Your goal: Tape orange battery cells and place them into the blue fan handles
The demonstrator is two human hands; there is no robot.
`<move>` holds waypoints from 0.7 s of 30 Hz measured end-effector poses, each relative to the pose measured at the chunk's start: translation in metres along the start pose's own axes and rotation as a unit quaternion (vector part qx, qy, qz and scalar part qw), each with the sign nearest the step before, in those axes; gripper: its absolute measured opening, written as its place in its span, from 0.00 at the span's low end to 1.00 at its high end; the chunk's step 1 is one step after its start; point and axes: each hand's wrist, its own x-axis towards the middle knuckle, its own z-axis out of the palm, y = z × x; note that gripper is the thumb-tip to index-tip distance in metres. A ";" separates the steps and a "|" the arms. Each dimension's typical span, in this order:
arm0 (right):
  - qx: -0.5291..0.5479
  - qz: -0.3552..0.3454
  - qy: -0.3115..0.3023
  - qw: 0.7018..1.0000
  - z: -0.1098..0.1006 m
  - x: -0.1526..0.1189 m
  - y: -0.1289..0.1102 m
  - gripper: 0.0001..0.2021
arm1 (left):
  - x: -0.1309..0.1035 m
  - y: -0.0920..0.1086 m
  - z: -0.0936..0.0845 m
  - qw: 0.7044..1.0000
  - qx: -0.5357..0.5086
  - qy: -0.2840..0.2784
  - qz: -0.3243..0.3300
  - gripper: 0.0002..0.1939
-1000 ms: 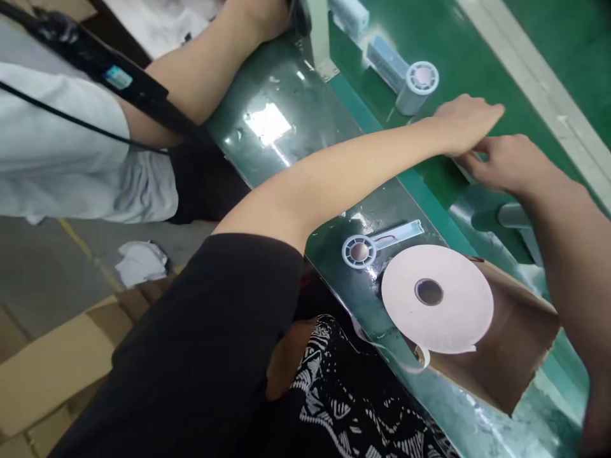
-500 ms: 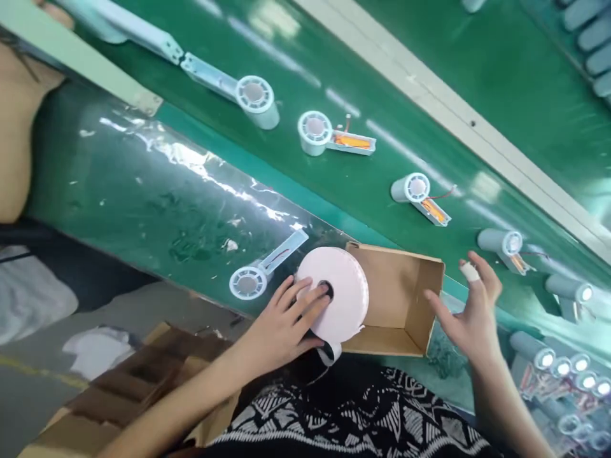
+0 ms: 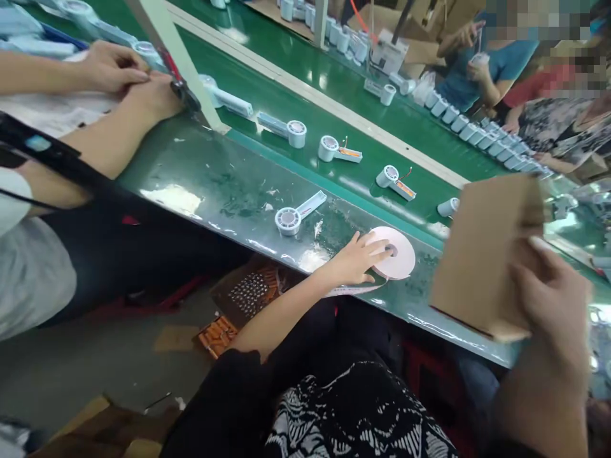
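Observation:
My left hand (image 3: 353,261) rests with spread fingers on a flat pinkish-white roll of tape (image 3: 405,256), fingertips by its centre hole. A loose strip of the tape (image 3: 356,290) trails along the bench edge under that hand. To the right, my right hand (image 3: 556,292) grips a brown cardboard box (image 3: 477,254), held tilted above the bench; motion blurs the hand a little. Left of the roll, a pale blue fan-like housing with a handle (image 3: 289,220) lies on the bench, apart from both hands.
Along the green conveyor (image 3: 267,76) sit several similar housings, some with orange parts in their handles (image 3: 351,154). At left, a co-worker's hands (image 3: 138,83) work beside an upright post (image 3: 191,70). People sit across the line. Below the bench stands a box of orange parts (image 3: 217,334).
My right hand, empty before, now holds the cardboard box, which has come off the bench. My left hand stays on the roll, now lying directly on the bench. The view has shifted.

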 end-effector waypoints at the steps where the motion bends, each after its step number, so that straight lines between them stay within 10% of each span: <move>1: -0.022 0.005 -0.014 1.000 0.011 0.013 -0.029 0.31 | -0.010 -0.003 0.002 0.997 0.015 0.059 -0.052 0.36; 6: -0.036 -0.125 -0.174 0.976 0.117 0.071 -0.177 0.28 | -0.079 -0.066 -0.038 0.884 0.079 0.275 -0.370 0.21; 12: 0.004 -0.169 -0.237 0.957 0.183 0.068 -0.246 0.24 | -0.094 -0.147 -0.105 0.890 0.079 0.250 -0.372 0.20; 16: 0.090 -0.192 -0.115 0.970 0.162 0.028 -0.210 0.23 | -0.178 -0.141 -0.040 0.857 0.026 0.353 -0.374 0.24; 21: 0.131 -0.151 0.020 0.980 0.162 0.010 -0.148 0.27 | -0.297 -0.106 0.106 0.678 -0.144 0.267 -0.669 0.18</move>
